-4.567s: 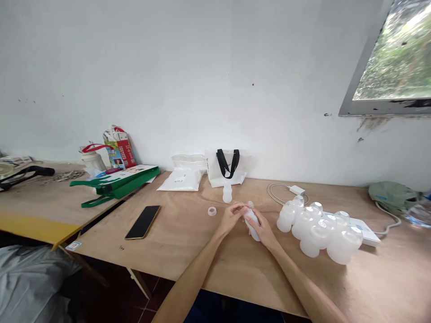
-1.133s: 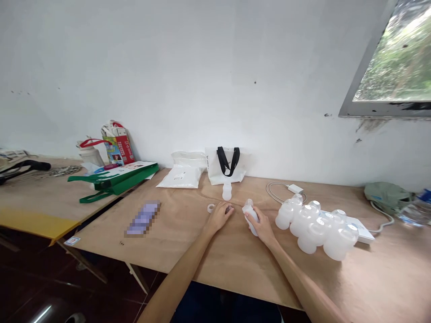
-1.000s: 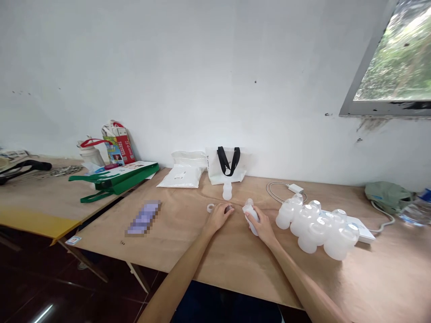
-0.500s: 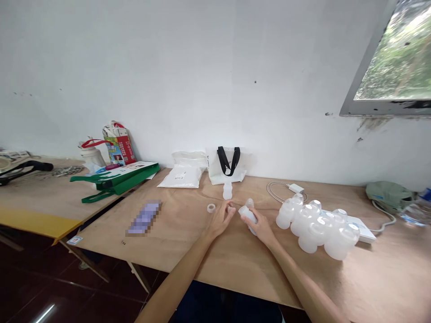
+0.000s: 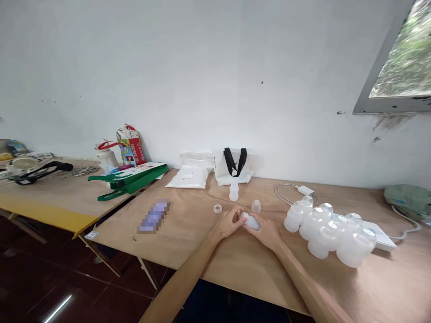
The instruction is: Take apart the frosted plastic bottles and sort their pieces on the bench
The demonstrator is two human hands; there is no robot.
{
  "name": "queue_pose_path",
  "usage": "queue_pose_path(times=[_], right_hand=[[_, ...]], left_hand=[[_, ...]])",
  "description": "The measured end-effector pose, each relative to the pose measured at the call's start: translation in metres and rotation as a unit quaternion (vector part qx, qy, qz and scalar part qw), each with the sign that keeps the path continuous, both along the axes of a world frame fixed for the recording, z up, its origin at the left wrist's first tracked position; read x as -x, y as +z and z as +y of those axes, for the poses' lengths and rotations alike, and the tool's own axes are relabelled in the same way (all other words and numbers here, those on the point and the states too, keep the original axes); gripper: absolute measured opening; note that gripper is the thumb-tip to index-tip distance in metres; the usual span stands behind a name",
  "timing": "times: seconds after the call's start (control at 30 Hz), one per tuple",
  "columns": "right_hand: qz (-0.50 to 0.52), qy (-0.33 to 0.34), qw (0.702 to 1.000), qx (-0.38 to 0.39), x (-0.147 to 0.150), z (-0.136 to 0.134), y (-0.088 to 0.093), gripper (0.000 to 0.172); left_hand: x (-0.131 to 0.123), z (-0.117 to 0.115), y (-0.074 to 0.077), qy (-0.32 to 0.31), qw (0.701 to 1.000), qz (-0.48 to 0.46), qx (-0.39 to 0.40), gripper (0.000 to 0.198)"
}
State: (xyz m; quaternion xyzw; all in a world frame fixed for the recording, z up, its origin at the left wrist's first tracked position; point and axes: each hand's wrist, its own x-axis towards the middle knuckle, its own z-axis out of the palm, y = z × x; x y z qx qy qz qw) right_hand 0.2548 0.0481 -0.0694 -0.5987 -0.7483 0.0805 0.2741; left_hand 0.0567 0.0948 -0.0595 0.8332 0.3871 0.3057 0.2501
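Gripped in curled fingers, a frosted plastic bottle (image 5: 252, 221) lies sideways in the right hand (image 5: 265, 234) over the middle of the table (image 5: 188, 237), the left hand's (image 5: 226, 223) fingertips pressed to its end. Just beyond sit a clear bottle top (image 5: 256, 206) and a plastic ring (image 5: 217, 208); more bottles (image 5: 328, 233) crowd the table's right side.

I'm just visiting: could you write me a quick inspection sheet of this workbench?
Surface: plywood table with visible grain.
Job's things: frosted plastic bottle held over the table; small clear cap, plastic ring, upright bottle nearby; cluster of frosted bottles to the right.
Clutter: blurred phone, white packets, white tote bag, green bag.
Hands: right hand wraps the bottle; left hand touches its end.
Cables: white cable with adapter.
Surroundings: white wall, window, dark tiled floor.
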Motion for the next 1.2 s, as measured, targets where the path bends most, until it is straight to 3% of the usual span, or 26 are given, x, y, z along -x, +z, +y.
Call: queue_pose_path(times=[0.13,0.27,0.43,0.53,0.67,0.77,0.87,1.0,1.1,1.2], right_hand=[[-0.017,-0.003,1.0,0.002,-0.002,0.0,0.0,0.038],[-0.051,0.008,0.998,-0.019,0.003,-0.001,0.002,0.037],[-0.11,0.013,0.991,-0.074,0.005,-0.001,0.0,0.035],[-0.087,-0.016,0.993,-0.077,0.001,0.0,-0.004,0.035],[0.02,-0.039,0.997,-0.06,-0.004,0.005,-0.009,0.042],[0.137,-0.019,0.988,-0.067,-0.003,0.007,-0.01,0.048],[0.228,-0.017,0.97,-0.086,0.001,0.006,-0.009,0.053],[0.3,-0.053,0.944,-0.124,0.003,0.013,0.002,0.056],[0.307,-0.072,0.939,-0.137,0.004,0.034,0.021,0.059],[0.261,-0.066,0.957,-0.111,0.007,0.067,0.041,0.056]], left_hand=[[-0.002,-0.003,0.002,-0.025,0.999,0.014,0.015,0.04],[-0.009,0.003,-0.005,0.019,1.0,0.012,0.011,0.049],[-0.009,0.009,-0.007,0.05,0.992,-0.109,0.047,0.056],[0.005,0.01,-0.004,0.115,0.985,-0.13,-0.008,0.048],[0.035,0.02,-0.002,0.245,0.959,-0.064,-0.13,0.033],[0.055,0.032,-0.004,0.277,0.949,0.005,-0.148,0.029],[0.064,0.04,-0.009,0.281,0.941,0.134,-0.136,0.03],[0.061,0.043,-0.013,0.281,0.932,0.197,-0.117,0.034],[0.058,0.042,-0.013,0.285,0.929,0.204,-0.115,0.037],[0.057,0.041,-0.012,0.276,0.93,0.217,-0.109,0.043]])
